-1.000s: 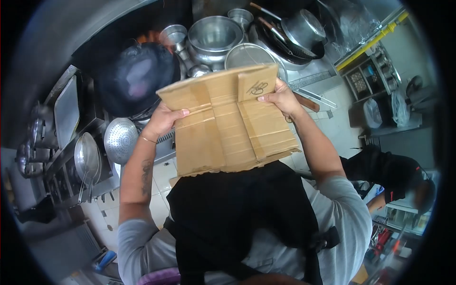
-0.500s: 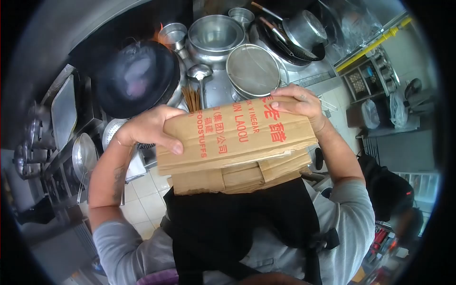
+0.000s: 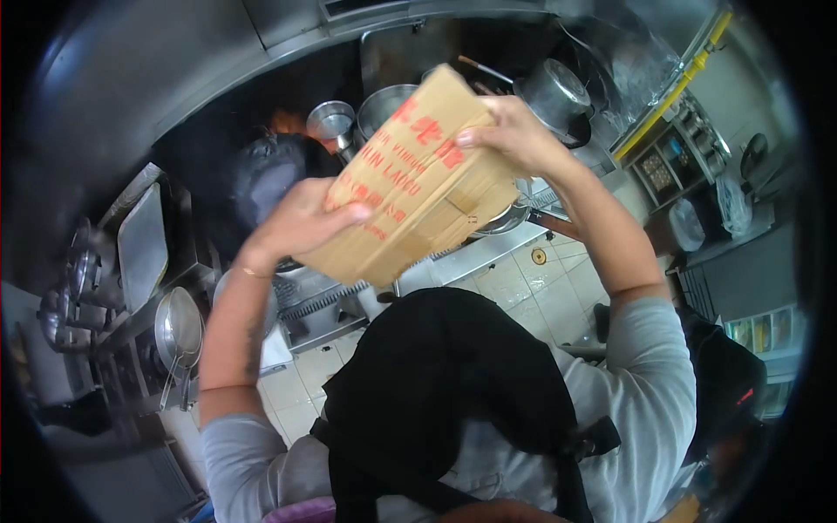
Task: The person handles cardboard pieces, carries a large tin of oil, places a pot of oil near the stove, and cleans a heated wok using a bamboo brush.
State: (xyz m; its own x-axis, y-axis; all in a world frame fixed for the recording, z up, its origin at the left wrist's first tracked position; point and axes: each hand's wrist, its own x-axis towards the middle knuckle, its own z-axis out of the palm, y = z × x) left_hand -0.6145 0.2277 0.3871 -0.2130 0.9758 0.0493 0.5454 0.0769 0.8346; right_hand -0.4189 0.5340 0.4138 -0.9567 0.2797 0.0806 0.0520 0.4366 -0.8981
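A brown cardboard box [image 3: 410,187] with red printing is held up in front of me, tilted so its right end sits higher than its left. My left hand [image 3: 305,218] grips the lower left end, thumb across the printed face. At the upper right end, my right hand [image 3: 514,135] is closed around the edge with its thumb on the printed face. Behind the box's left end is a dark wok [image 3: 270,174], with flame [image 3: 286,122] at its back rim. The box hides much of the stove top.
A metal pot [image 3: 331,122] and a wide steel bowl [image 3: 381,106] stand behind the box. To the right are a saucepan [image 3: 554,94] and a yellow pipe [image 3: 676,83]. A wire strainer [image 3: 178,327] hangs at left, near a metal tray [image 3: 143,240]. Tiled floor [image 3: 558,288] shows below.
The box has gone from nearly level near my chest to raised, farther forward and steeply tilted, right end up. Both hands moved with it and still hold it. My view has shifted too.
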